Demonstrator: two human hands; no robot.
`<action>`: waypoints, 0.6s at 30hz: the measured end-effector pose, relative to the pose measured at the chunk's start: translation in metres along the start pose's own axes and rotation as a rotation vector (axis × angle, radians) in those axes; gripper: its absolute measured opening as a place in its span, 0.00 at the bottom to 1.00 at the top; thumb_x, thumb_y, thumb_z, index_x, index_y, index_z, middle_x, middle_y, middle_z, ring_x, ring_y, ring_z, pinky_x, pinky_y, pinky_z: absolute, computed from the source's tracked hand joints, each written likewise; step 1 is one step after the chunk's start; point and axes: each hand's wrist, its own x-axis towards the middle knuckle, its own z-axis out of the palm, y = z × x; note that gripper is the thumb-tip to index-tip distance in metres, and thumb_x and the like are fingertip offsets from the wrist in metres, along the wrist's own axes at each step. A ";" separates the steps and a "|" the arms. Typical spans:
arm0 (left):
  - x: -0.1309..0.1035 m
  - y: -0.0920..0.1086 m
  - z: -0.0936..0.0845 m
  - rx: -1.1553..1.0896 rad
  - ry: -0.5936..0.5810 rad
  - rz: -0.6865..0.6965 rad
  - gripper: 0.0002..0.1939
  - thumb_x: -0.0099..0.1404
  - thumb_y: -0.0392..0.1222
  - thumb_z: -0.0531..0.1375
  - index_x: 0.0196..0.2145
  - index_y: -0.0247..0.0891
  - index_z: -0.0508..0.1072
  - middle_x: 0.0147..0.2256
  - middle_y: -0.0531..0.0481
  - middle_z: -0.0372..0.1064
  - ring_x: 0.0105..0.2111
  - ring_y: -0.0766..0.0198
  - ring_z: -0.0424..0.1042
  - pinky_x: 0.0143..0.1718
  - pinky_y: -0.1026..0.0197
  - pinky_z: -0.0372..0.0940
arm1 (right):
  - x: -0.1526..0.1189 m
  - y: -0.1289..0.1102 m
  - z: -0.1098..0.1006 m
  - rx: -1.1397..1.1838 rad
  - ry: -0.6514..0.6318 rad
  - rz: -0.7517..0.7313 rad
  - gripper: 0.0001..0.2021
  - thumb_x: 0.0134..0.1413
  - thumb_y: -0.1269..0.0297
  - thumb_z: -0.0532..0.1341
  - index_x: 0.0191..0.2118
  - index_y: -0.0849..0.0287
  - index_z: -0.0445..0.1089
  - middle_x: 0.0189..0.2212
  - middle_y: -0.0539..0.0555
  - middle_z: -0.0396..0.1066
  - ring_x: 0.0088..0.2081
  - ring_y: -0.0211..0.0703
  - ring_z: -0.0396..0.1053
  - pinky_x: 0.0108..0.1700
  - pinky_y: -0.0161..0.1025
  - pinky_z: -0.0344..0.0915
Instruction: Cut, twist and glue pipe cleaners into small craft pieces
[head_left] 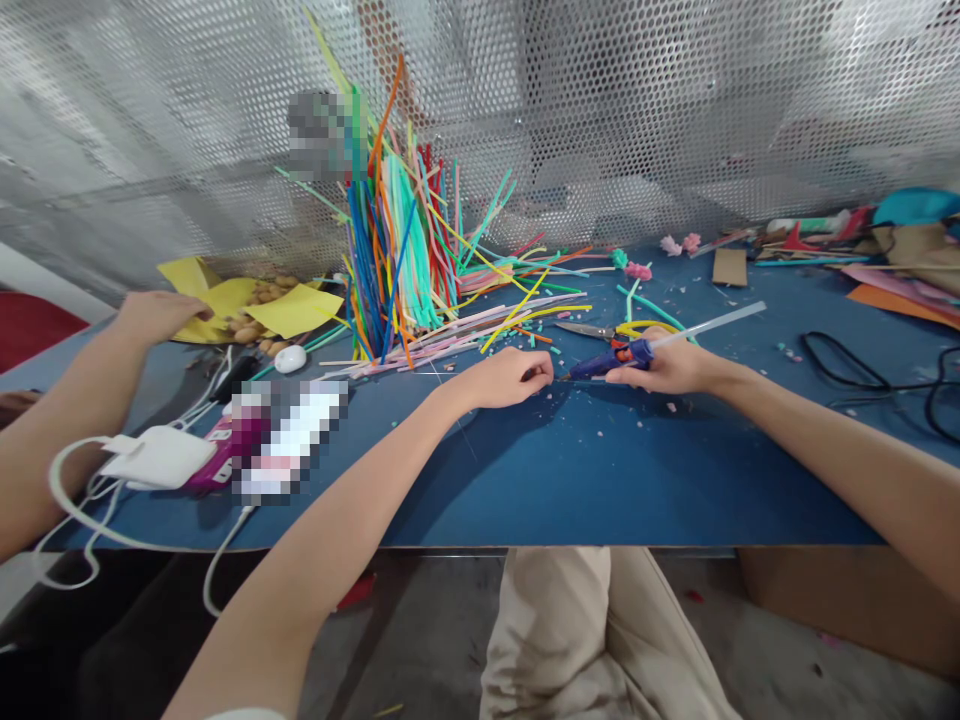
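Glue gun (pixel 632 354): smooth blue plastic body, slight sheen. Glue stick (pixel 720 322): translucent, smooth, plastic-looking. Scissors (pixel 581 329): bare metal blades. Chenille stems (pixel 405 240): fuzzy-looking, matt. Mesh panel (pixel 622 110): perforated metal, silvery, dull shine. Bench (pixel 510 480): smooth blue top, mostly matt, littered with fluffy-looking scraps. Yellow sheets (pixel 296 310): matt paper, creased. Charger (pixel 166 457): smooth white plastic. Earbud case (pixel 290 359): glossy white plastic. Trousers (pixel 555 620): soft matt cloth, wrinkled. Box (pixel 862 605): brown cardboard, matt.

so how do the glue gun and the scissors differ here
The glue gun is held in the right hand; the scissors lie on the table. The glue gun is mainly dark blue, while the scissors show grey metal. Both have their tips pointing left.
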 end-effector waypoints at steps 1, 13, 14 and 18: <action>0.000 0.000 0.000 0.001 0.000 0.000 0.08 0.71 0.40 0.54 0.40 0.38 0.72 0.31 0.51 0.75 0.29 0.68 0.70 0.34 0.64 0.59 | 0.000 0.000 0.000 -0.001 0.001 0.002 0.27 0.61 0.40 0.58 0.21 0.58 0.67 0.15 0.48 0.59 0.19 0.35 0.55 0.27 0.39 0.49; 0.001 0.000 0.000 0.010 0.003 -0.003 0.08 0.71 0.41 0.53 0.40 0.38 0.72 0.31 0.51 0.75 0.28 0.67 0.70 0.33 0.63 0.59 | 0.001 -0.001 0.000 0.028 0.018 -0.050 0.27 0.62 0.41 0.59 0.21 0.58 0.67 0.16 0.48 0.59 0.20 0.35 0.55 0.27 0.39 0.47; 0.001 0.000 0.000 0.015 0.004 -0.005 0.08 0.71 0.41 0.53 0.40 0.38 0.72 0.31 0.51 0.75 0.28 0.67 0.70 0.33 0.63 0.58 | 0.001 -0.002 0.000 0.027 0.023 -0.052 0.27 0.62 0.42 0.59 0.21 0.58 0.67 0.16 0.48 0.59 0.20 0.35 0.54 0.27 0.39 0.47; 0.001 -0.001 0.001 0.019 0.007 -0.007 0.08 0.71 0.41 0.54 0.40 0.38 0.72 0.31 0.51 0.75 0.28 0.67 0.70 0.33 0.63 0.58 | 0.001 -0.002 0.001 0.053 0.033 -0.060 0.26 0.61 0.43 0.60 0.21 0.58 0.66 0.16 0.48 0.59 0.20 0.35 0.55 0.27 0.39 0.46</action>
